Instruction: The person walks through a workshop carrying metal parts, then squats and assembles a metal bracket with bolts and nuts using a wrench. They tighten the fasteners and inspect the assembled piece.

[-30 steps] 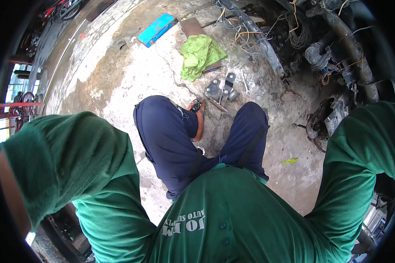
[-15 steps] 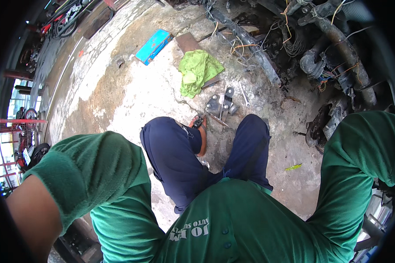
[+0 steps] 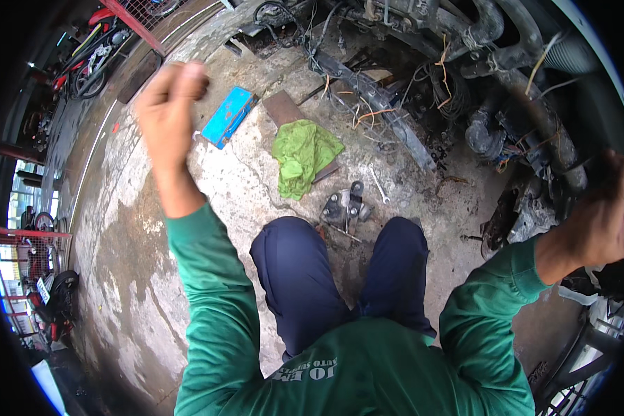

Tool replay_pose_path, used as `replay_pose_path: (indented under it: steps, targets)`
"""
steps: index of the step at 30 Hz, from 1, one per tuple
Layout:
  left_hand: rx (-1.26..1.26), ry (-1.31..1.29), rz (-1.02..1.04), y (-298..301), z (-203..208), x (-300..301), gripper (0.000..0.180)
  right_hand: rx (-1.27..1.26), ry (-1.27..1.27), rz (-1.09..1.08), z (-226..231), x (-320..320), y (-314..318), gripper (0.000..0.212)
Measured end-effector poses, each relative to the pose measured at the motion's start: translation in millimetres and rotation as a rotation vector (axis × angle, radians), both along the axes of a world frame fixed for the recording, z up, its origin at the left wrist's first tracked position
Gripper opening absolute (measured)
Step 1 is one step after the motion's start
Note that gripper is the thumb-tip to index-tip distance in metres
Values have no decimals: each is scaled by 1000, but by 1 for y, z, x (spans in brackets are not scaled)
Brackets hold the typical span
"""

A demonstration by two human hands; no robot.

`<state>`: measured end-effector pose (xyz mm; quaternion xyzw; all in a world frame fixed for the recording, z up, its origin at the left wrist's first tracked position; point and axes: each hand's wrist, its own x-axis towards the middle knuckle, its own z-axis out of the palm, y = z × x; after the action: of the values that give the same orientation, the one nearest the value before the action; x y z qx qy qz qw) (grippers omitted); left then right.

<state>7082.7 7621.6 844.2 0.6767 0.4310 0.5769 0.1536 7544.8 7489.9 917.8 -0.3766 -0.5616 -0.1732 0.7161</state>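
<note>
My left hand [image 3: 168, 114] is raised above the floor at the upper left, near a blue metal case [image 3: 229, 116]. Its fingers are curled in, somewhat blurred, and nothing shows in them. At the right rim my right hand [image 3: 601, 218] reaches out beside the dark machinery, its visible fingers stretched upward. The dark rim cuts off part of that hand, and no held thing shows. On the concrete ahead of my knees lie a metal bracket assembly [image 3: 347, 206] with bolts, a thin metal rod [image 3: 341, 232] and a wrench [image 3: 379, 184].
A green cloth [image 3: 301, 156] lies over a brown flat plate [image 3: 282, 109]. A steel frame rail [image 3: 381, 107] with loose wires and pipes [image 3: 489, 135] fills the upper right. Motorcycles [image 3: 55, 305] and a red mesh gate [image 3: 31, 246] stand at the far left.
Both hands have come into view: the left swung up and forward, the right out to the side. My view has shifted, so the floor things sit lower; my sandalled foot is now hidden.
</note>
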Motion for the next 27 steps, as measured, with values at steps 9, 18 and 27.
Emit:
replay_pose_path:
  steps: [9,18,27]
  targets:
    - [-805,776,-259,246,-469,119,52,-648,-258,-697,-92,29,59,48]
    - [21,493,15,477,-542,178,37,-735,52,-671,-91,88,-3,35]
    - [-470,819,-159,448,-490,293,34,-663,-259,-1019,-92,131,-58,60]
